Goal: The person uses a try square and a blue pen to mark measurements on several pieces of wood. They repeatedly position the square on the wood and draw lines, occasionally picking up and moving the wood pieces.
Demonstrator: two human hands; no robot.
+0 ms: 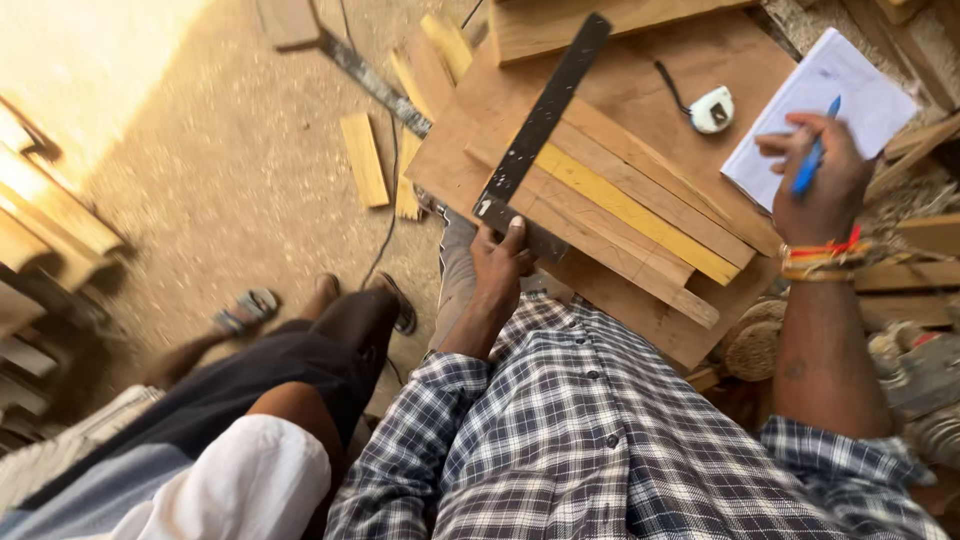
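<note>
While a blue pen [815,155] was gripped in the right hand [820,180] over a notebook [850,95], a metal square [540,125] was pinned to stacked boards [640,215] under the closed left hand [500,262], apparently to steady it.

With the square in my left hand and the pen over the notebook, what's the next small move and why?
Probably lower the blue pen onto the white notebook: the right hand holds it just above the page, while the left hand grips the black metal square lying across the wooden strips.
</note>
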